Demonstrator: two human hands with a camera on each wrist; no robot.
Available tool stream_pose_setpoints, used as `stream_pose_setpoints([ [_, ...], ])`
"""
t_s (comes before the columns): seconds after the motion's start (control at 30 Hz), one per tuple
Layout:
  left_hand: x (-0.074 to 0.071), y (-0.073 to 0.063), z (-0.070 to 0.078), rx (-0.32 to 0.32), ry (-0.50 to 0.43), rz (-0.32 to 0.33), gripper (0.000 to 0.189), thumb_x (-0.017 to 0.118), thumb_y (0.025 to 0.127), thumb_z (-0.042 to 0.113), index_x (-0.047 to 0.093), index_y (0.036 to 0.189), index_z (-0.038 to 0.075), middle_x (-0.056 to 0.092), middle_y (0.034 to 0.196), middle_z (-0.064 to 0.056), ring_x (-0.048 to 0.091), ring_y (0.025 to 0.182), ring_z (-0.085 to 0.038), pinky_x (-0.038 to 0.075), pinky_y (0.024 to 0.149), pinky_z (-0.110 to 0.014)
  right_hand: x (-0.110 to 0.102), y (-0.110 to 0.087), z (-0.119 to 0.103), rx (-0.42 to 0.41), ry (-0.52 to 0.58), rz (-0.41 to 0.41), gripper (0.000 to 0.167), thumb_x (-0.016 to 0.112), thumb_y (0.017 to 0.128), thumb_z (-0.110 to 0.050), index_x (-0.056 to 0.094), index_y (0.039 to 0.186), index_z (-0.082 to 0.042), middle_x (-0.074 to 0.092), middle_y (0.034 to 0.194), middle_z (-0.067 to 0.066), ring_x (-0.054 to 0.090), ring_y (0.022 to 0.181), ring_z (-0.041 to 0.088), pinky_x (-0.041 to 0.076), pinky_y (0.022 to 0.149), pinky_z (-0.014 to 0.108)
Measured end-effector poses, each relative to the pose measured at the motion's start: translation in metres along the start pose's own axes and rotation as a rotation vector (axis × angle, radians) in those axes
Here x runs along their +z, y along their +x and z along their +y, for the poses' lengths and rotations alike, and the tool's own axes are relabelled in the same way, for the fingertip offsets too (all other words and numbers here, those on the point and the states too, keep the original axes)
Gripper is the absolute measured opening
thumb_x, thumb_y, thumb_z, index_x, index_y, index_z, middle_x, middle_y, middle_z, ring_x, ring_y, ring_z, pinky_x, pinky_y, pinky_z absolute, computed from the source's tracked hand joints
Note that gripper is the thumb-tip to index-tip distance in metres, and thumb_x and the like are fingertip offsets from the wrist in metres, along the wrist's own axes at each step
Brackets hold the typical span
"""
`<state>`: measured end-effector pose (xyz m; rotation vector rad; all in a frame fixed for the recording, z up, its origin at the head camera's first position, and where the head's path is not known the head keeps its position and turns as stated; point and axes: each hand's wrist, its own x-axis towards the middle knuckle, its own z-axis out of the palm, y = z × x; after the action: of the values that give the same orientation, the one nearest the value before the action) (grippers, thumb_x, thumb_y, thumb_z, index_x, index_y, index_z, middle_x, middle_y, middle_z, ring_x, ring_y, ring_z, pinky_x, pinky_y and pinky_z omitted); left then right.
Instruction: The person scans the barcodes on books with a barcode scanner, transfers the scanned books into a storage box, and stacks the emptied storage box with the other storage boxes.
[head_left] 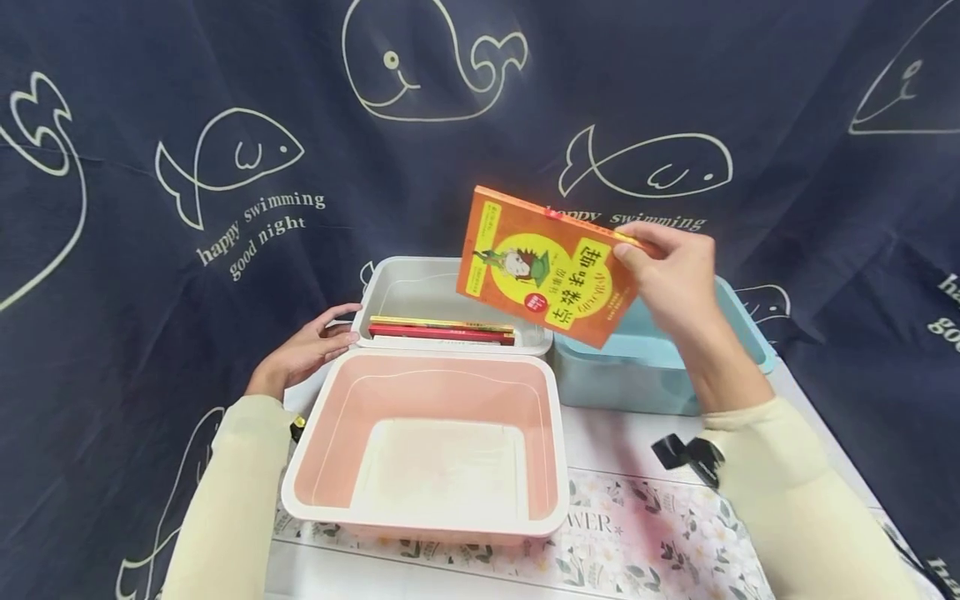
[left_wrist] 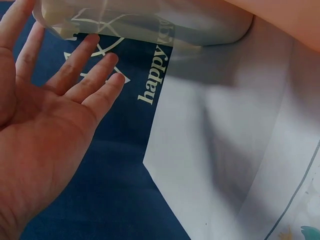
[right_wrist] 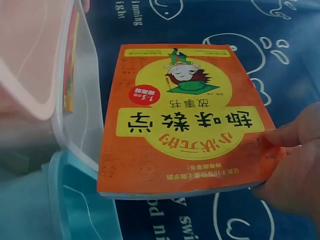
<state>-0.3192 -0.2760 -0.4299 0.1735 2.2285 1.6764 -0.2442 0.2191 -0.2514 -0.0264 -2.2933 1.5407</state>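
Note:
An orange book (head_left: 551, 267) with a yellow circle and a cartoon figure on its cover hangs tilted above the grey and blue bins. My right hand (head_left: 671, 271) pinches it at one end, thumb on the cover; the right wrist view shows the same book (right_wrist: 185, 125) upside down. Several books (head_left: 442, 332) with red and yellow edges stand in the grey bin (head_left: 420, 287). At that bin's left end my left hand (head_left: 307, 346) rests its fingers on the rim. In the left wrist view, the left hand (left_wrist: 55, 110) has its fingers spread against the bin's side.
In front of the grey bin stands a pink bin (head_left: 427, 387) with a white rim. A blue bin (head_left: 626, 379) is on the right, beside the grey one. Beneath them lies a white tablecloth (head_left: 645, 533) with flower prints, and a dark fish-patterned curtain (head_left: 450, 167) hangs behind.

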Motion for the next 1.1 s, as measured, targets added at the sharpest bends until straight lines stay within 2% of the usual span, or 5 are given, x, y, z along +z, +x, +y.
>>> stream_pose_setpoints([
  [0.13, -0.003, 0.000, -0.001, 0.002, 0.024, 0.005, 0.071, 0.070, 0.100, 0.023, 0.033, 0.160, 0.028, 0.042, 0.156, -0.016, 0.053, 0.126, -0.007, 0.046, 0.104, -0.018, 0.025, 0.017, -0.005, -0.010, 0.047, -0.012, 0.019, 0.068, 0.095, -0.002, 0.076, 0.112, -0.002, 0.073, 0.084, -0.005, 0.068, 0.076, 0.009, 0.060, 0.068, 0.019],
  [0.33, -0.003, 0.001, -0.001, 0.026, 0.032, 0.006, 0.071, 0.070, 0.100, 0.025, 0.032, 0.161, 0.024, 0.037, 0.162, -0.016, 0.045, 0.139, -0.018, 0.034, 0.123, -0.043, 0.060, 0.039, -0.007, 0.007, 0.059, -0.044, 0.019, 0.066, 0.096, -0.001, 0.075, 0.113, -0.001, 0.074, 0.099, 0.009, 0.068, 0.083, 0.011, 0.059, 0.074, 0.019],
  [0.47, -0.001, 0.001, -0.001, 0.045, 0.017, -0.006, 0.071, 0.067, 0.102, 0.021, 0.029, 0.162, 0.020, 0.033, 0.166, -0.014, 0.037, 0.151, -0.028, 0.030, 0.126, -0.048, 0.081, 0.048, -0.004, 0.001, 0.061, -0.089, 0.020, 0.065, 0.097, -0.001, 0.075, 0.114, -0.001, 0.074, 0.108, 0.016, 0.069, 0.089, 0.015, 0.059, 0.080, 0.022],
  [0.67, -0.001, 0.001, 0.001, 0.049, 0.025, -0.001, 0.072, 0.066, 0.103, 0.021, 0.027, 0.163, 0.016, 0.028, 0.169, -0.014, 0.027, 0.157, -0.035, 0.029, 0.126, -0.049, 0.109, 0.056, 0.001, 0.000, 0.081, -0.146, 0.020, 0.065, 0.098, -0.004, 0.074, 0.116, -0.004, 0.075, 0.114, 0.016, 0.070, 0.097, 0.020, 0.058, 0.084, 0.027],
  [1.1, 0.000, 0.002, 0.002, 0.032, 0.014, 0.010, 0.073, 0.068, 0.101, 0.020, 0.028, 0.162, 0.016, 0.029, 0.169, -0.015, 0.028, 0.157, -0.036, 0.025, 0.128, -0.055, 0.149, 0.056, 0.028, 0.101, 0.076, -0.207, 0.018, 0.063, 0.100, -0.006, 0.074, 0.115, -0.008, 0.073, 0.116, 0.012, 0.066, 0.100, 0.021, 0.055, 0.088, 0.030],
])
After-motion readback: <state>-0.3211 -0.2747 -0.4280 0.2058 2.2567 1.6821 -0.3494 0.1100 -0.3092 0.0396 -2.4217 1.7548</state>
